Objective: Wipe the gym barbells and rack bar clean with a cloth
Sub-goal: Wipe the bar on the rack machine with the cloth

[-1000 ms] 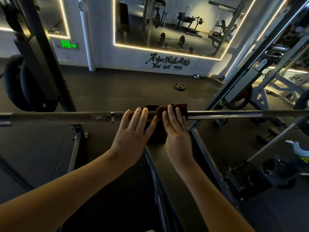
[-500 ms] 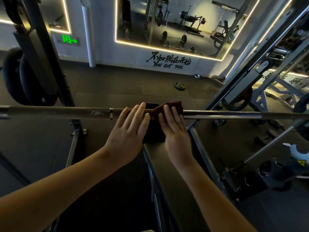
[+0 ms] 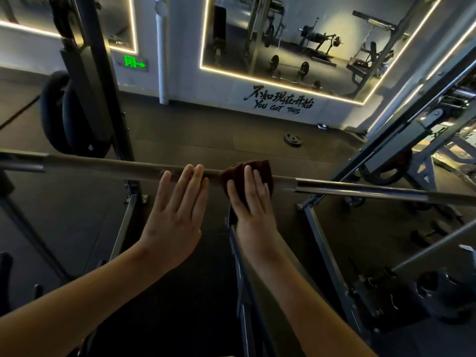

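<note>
Dim gym with dark rubber floor, a light-edged mirror [image 3: 283,34] on the far wall and a loose weight plate [image 3: 292,139] lying well beyond. Across the near middle, running left to right, the rack bar [image 3: 103,163], sloping slightly down to the right in view. Draped over it just right of centre, the dark red cloth [image 3: 261,168], pressed flat by the right hand [image 3: 251,202] with straight fingers, none curled round the steel. Just to the left, the left hand [image 3: 177,210], opened out since a second ago: fingers [image 3: 198,173] then hooked over the bar, now straight and spread, only the tips resting on the metal. Cloth also slid a little leftward, away from the shiny section [image 3: 360,191] bordered before. Probably mid-stroke toward the left, with the steadying grip loosened to make way for the cloth. Long left stretch of bar judged still to be wiped.
</note>
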